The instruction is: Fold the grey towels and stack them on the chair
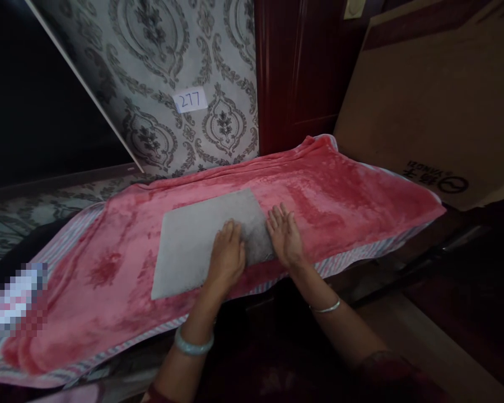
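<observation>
A grey, flat, roughly rectangular cloth or mat (189, 240) lies on a pink and red plush blanket (121, 235). Its right part looks darker and rougher than its pale left part. Palm down, my left hand (227, 252) rests on the grey piece near its front middle, with the fingers flat and nothing visible in them. At the right edge of that piece is my right hand (284, 235), open, turned on its side with the palm partly up and fingers spread. It holds nothing. Whether its edge touches the grey piece, I cannot tell.
Behind the blanket stands a patterned wall (151, 56) with a paper label (190, 99) reading 277. A large dark screen (46, 101) is at the left. A dark red door (294, 73) and a big cardboard box (424, 101) stand at the back right.
</observation>
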### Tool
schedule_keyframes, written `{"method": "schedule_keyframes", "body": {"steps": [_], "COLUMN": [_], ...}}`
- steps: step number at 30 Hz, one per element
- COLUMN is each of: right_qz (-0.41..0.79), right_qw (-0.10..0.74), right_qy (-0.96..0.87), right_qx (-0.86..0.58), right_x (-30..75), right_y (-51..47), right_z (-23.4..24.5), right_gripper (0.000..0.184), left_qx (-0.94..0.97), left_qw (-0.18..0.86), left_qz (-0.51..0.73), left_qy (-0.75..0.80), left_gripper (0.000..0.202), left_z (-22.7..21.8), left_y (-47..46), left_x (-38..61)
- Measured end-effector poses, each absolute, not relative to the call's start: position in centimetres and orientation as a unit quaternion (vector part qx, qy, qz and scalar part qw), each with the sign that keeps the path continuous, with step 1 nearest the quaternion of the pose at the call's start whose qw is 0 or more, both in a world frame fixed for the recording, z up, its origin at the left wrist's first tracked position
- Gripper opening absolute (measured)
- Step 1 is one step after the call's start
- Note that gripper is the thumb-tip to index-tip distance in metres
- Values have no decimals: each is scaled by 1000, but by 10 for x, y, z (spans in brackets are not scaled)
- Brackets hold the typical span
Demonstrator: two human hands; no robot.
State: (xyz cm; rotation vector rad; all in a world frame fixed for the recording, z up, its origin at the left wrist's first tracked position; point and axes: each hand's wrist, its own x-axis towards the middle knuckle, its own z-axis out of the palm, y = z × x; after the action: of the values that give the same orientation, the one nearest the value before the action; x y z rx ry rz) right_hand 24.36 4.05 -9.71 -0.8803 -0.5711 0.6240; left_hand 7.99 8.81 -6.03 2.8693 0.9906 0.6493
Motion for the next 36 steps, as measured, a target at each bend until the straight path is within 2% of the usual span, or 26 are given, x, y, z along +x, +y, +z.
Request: {"method": "schedule_keyframes", "body": {"steps": [5, 14, 21, 26, 30, 36], "right_qz": [290, 290, 286, 274, 268, 261], "right_qw": [822, 824, 807, 803, 818, 805], "right_qy": [-255, -260, -279, -285, -267, -281], "right_qx": [-420, -412, -436, -446, -432, -453], "right_x": [229, 229, 230, 230, 229, 229], "right_y": [50, 44, 43, 44, 44, 45], "right_z": [-118, -118, -117, -120, -121, -122], "right_gripper": [69, 73, 80, 78, 75, 74], "left_qx": [948, 949, 913, 866, 830, 825], "left_qw": [-3, -45, -63, -81, -48, -14], "left_qz": [120, 80, 77, 77, 81, 127], "left_qy": [295, 302, 397, 487, 550, 550], "left_gripper": [53, 55, 59, 60, 64, 65], "left_z": [-71, -77, -74, -73, -77, -84], "left_y": [78, 83, 104, 127, 139, 143], "left_x": [128, 115, 51, -18, -58, -72]}}
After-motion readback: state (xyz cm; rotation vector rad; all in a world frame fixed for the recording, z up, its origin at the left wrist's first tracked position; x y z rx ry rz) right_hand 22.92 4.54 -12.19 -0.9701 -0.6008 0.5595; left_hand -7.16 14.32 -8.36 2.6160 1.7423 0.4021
